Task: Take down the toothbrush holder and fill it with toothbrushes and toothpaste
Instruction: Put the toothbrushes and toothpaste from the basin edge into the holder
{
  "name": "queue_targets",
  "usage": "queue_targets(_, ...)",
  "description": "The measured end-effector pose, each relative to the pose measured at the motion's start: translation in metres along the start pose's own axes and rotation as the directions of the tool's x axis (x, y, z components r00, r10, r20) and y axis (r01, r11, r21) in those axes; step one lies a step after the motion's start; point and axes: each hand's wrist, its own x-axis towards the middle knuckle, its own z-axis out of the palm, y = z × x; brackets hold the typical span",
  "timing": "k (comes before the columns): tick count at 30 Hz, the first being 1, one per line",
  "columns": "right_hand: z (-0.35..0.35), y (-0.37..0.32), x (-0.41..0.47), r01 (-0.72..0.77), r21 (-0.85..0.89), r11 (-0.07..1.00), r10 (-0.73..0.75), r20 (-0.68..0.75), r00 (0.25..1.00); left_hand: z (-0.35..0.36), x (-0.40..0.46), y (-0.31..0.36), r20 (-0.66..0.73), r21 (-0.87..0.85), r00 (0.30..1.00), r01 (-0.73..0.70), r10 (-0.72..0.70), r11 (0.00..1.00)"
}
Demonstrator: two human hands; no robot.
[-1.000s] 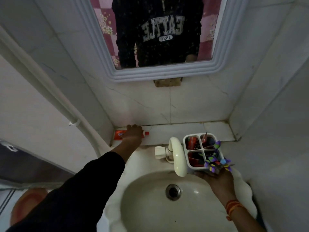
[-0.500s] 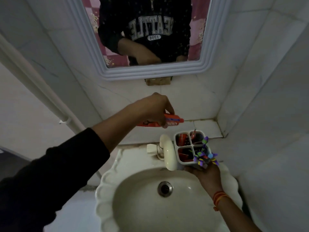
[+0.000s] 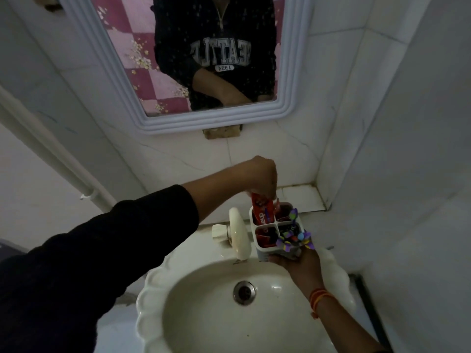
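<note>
Holder (image 3: 276, 234) sits over the right rim of the sink (image 3: 204, 314), four compartments open upward, cupped from below in your right hand (image 3: 298, 263), fingers wrapped on its base. Near-right compartment bristles with what look like toothbrushes (image 3: 293, 238), purple and blue ends splayed toward your wrist; too dark to count them. Just behind, toothpaste (image 3: 262, 212), red tube, long axis near upright and tilted a little left, lower end already inside the far-left compartment. Your left hand (image 3: 257, 177) is directly above it, fingers pinched on the tube's top end, arm reaching across from the left. So the tube lies straight down from that grip; the move ahead looks like a short drop along its own axis, then release. Tap (image 3: 238, 235) stands touching or just left of the holder. Beyond: tiled ledge (image 3: 300, 197), then mirror (image 3: 293, 110).
</note>
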Motion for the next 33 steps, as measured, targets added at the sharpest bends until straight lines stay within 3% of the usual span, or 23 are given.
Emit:
queue_targets(4, 0.001, -0.002, 0.000, 0.024, -0.044, 0.999, -0.024, 0.002, 1.000, 0.008, 0.007, -0.017, 0.048, -0.181, 0.993, 0.118, -0.111, 0.976)
queue_targets(11, 0.000, -0.004, 0.002, 0.018, -0.082, 0.996, -0.017, 0.013, 1.000, 0.024, -0.002, -0.009, 0.067, -0.188, 0.998, 0.024, -0.011, 0.982)
queue_targets(15, 0.000, -0.010, -0.003, -0.016, -0.118, 0.993, 0.022, 0.049, 0.999, 0.020, 0.004, -0.019, 0.011, -0.485, 0.976, 0.195, -0.217, 0.852)
queue_targets(20, -0.002, -0.019, -0.007, -0.003, -0.107, 0.994, 0.000, -0.026, 1.000, 0.038, 0.006, -0.012, 0.208, -0.313, 0.953, 0.280, -0.222, 0.908)
queue_targets(24, -0.005, -0.036, -0.004, 0.007, -0.125, 0.992, -0.017, -0.079, 0.997, 0.038, 0.018, -0.005, 0.072, -0.435, 0.961, 0.272, -0.268, 0.858)
queue_targets(26, -0.015, -0.047, 0.012, 0.031, -0.138, 0.990, -0.048, -0.123, 0.991, 0.029, 0.028, -0.005, 0.024, -0.599, 0.952, 0.259, -0.306, 0.757)
queue_targets(29, -0.033, -0.076, 0.043, 0.076, -0.225, 0.971, -0.109, -0.140, 0.984, 0.019, 0.048, -0.005, 0.051, -0.849, 0.928, 0.235, -0.368, 0.474)
queue_targets(33, -0.055, -0.094, 0.080, 0.025, -0.286, 0.958, -0.072, -0.156, 0.985, 0.029, 0.077, 0.002, 0.141, -0.969, 0.891, 0.214, -0.431, 0.126)
